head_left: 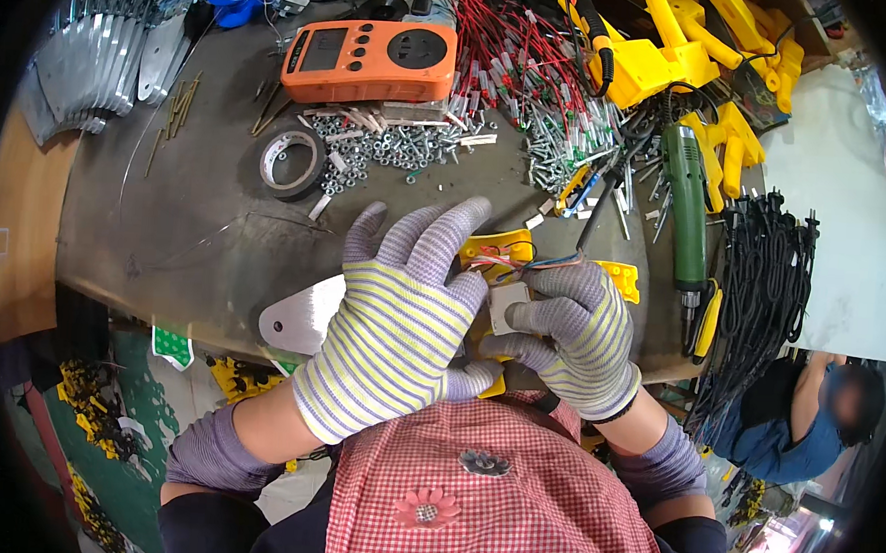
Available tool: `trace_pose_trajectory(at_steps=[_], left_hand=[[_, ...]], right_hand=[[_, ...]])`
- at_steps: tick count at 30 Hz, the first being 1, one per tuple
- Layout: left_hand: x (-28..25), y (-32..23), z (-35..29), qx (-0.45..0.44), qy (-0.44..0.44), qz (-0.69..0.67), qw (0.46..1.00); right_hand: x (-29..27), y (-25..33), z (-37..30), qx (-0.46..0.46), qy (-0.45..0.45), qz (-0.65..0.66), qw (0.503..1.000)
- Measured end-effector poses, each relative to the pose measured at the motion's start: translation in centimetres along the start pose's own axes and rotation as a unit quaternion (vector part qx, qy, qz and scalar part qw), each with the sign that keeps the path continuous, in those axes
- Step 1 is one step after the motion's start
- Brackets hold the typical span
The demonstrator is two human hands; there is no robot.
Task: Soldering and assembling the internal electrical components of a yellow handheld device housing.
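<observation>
My left hand [385, 324], in a striped knit glove, lies over the inner end of a flat metal blade [301, 314]. Its upper fingers stretch forward, while forefinger and thumb bracket a yellow plastic housing [500, 247], mostly hidden by both hands. My right hand [585, 334], gloved alike, has its fingers closed on a small white block [507, 307] above the housing. Thin coloured wires [529, 264] run beside the block, near the right fingertips. Just beyond the right hand lies another yellow plastic piece [620, 279].
Beyond my hands lie a tape roll [293, 165], loose nuts [395, 149], an orange meter [369, 62] and red-wired parts [505, 49]. A green electric screwdriver [684, 199] and black cords [763, 283] lie right, metal blades [89, 53] far left. Another person [801, 420] is at right.
</observation>
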State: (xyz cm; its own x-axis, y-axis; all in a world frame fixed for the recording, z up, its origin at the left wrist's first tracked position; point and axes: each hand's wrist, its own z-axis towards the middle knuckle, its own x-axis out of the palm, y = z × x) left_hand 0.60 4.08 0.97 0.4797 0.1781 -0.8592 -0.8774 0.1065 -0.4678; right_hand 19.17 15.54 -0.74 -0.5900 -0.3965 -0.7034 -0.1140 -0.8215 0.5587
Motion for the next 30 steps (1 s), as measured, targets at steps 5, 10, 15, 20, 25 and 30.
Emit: trace_pose_trajectory(at_steps=[5,10,15,20,25,30], left_hand=[[-1.6,0.9,-2.3,-0.020,-0.028,-0.034,0.999],[-1.0,1.6,-2.3,-0.042,0.045,0.070,0.996],[-1.7,-0.2,-3.8,-0.034,0.020,0.057,0.998],[-1.6,-0.5,-3.8,-0.048,0.021,0.051,0.997],[-1.5,-0.4,-3.9,-0.052,0.025,0.060,0.997],[-1.6,-0.4,-3.7,-0.045,0.025,0.069,0.996]], right_hand=[[-0.8,0.1,0.7,-0.010,0.008,-0.007,1.000],[-0.3,0.4,1.1,0.007,0.018,-0.011,1.000],[-0.9,1.9,0.2,0.005,0.045,-0.043,0.998],[-0.6,2.5,0.1,0.013,0.017,-0.060,0.998],[-0.4,2.3,0.0,0.023,0.021,-0.052,0.998],[-0.5,1.6,-0.1,0.047,0.005,0.008,0.999]])
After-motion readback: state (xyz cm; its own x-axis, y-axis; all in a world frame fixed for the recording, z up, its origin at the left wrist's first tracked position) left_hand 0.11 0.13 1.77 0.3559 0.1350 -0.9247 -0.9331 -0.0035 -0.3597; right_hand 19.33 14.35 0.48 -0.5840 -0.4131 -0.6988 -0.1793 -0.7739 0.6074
